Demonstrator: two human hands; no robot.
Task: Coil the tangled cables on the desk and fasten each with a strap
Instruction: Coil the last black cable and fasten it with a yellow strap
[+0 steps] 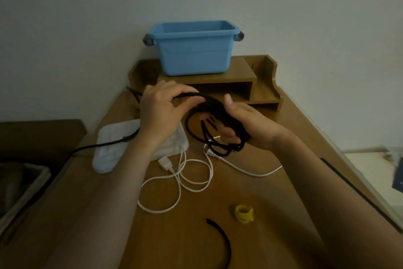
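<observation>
Coiling is in hand: left hand [161,111] pinches the free strand of the thin black rubber cable [197,114], while right hand [246,131] clasps the gathered loops, fingers curled through them. Next, I'd judge: wind in the tail trailing left of the pinch, then fetch the flat black strap [220,238] lying well below the grip.

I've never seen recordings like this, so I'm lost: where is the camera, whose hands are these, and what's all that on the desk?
There is no machine here. A person wears a camera on the head, and it looks down at their own two hands. The left hand pinches a black cable, whose loops hang round the right hand. On the wooden desk lie a loose white cable, a yellow strap and a black strap. A blue tub stands on a small shelf behind.
</observation>
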